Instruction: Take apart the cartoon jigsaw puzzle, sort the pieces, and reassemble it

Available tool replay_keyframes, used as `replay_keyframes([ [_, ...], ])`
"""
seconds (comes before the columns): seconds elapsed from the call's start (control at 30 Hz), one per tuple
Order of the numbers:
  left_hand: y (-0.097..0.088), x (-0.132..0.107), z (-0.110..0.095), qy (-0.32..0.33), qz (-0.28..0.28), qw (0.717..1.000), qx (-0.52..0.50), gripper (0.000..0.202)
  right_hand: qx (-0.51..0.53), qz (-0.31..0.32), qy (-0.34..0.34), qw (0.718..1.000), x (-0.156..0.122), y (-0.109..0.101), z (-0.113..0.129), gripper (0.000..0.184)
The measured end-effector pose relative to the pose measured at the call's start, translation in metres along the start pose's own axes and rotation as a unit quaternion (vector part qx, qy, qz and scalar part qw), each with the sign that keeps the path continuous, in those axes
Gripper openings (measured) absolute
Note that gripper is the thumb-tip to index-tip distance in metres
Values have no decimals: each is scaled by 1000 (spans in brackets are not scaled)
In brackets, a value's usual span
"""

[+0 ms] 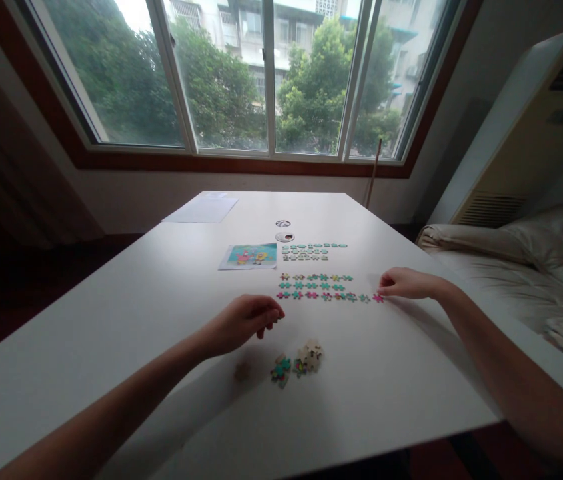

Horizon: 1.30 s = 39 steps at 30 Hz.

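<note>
My left hand [248, 320] hovers over the table, left of the loose pieces, its fingers pinched on a small jigsaw piece [278, 319] that is mostly hidden. At the right end of the nearest row, my right hand [404, 283] has its fingertips closed on a pink jigsaw piece [378, 299] lying on the table. Several pink, teal and yellow jigsaw pieces [312, 295] lie in rows in front of me. Closer to me sit a small heap of teal pieces [281, 368] and a heap of pieces mostly face down [311, 357]. One separate face-down piece [242, 371] is under my left arm.
A cartoon picture sheet [252, 256] lies left of the rows, with more rows of pieces [306, 252] beside it. Beyond are two round items [285, 237]. White paper [201, 209] covers the far left corner of the white table [136, 320]. A sofa [501, 267] stands right.
</note>
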<state>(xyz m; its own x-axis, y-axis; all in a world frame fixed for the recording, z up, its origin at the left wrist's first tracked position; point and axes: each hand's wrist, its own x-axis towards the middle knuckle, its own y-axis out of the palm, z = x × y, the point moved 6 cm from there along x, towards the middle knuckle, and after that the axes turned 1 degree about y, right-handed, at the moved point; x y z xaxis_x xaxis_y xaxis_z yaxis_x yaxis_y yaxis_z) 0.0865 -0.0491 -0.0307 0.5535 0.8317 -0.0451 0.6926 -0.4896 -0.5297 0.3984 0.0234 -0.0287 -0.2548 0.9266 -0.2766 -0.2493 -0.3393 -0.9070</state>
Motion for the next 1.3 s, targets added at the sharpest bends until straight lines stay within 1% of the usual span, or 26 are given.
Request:
replay_keyframes([
  [0.07,1,2,1,-14,-20,999,-44,27,22,-45,-62,997,-4,0,25,25],
  [0.13,3,4,2,-23,-33,997,-71,29,54,-86,-134,986,-10,5,58,24],
  [0.23,8,6,-2,-20,-43,993,-104,29,98,-127,-216,963,-25,22,106,22],
  [0.33,15,6,-8,-1,-48,990,-132,28,134,-142,-255,947,-40,40,139,20],
  [0.43,23,4,-13,20,-39,988,-146,25,165,-151,-262,939,-50,50,151,20],
  [0.53,30,1,-14,38,-24,988,-146,23,187,-155,-260,935,-53,53,154,17],
  [0.63,35,1,-13,46,-23,989,-137,21,199,-134,-262,935,-53,55,155,16],
  [0.7,35,1,-13,49,-25,990,-129,20,199,-124,-261,937,-53,56,155,16],
  [0.77,32,0,-17,52,-28,993,-106,21,203,-134,-255,936,-51,53,153,18],
  [0.83,26,-3,-24,48,-24,997,-47,22,220,-159,-240,932,-48,46,146,21],
  [0.87,22,-5,-27,43,-11,999,-4,22,233,-173,-230,929,-47,41,141,23],
  [0.9,19,-8,-30,38,10,998,49,21,244,-187,-219,926,-44,37,136,25],
  [0.97,14,-16,-34,25,76,984,160,16,258,-209,-202,921,-39,28,125,28],
  [1.07,4,-28,-33,-19,136,957,257,15,232,-229,-184,927,-22,13,108,29],
  [1.13,0,-34,-30,-39,160,944,287,17,179,-233,-156,943,-3,3,94,29],
  [1.23,-3,-39,-25,-50,176,937,298,17,81,-225,-81,968,33,-10,67,30],
  [1.3,-5,-39,-22,-53,178,939,290,13,60,-220,-48,972,56,-16,50,29],
])
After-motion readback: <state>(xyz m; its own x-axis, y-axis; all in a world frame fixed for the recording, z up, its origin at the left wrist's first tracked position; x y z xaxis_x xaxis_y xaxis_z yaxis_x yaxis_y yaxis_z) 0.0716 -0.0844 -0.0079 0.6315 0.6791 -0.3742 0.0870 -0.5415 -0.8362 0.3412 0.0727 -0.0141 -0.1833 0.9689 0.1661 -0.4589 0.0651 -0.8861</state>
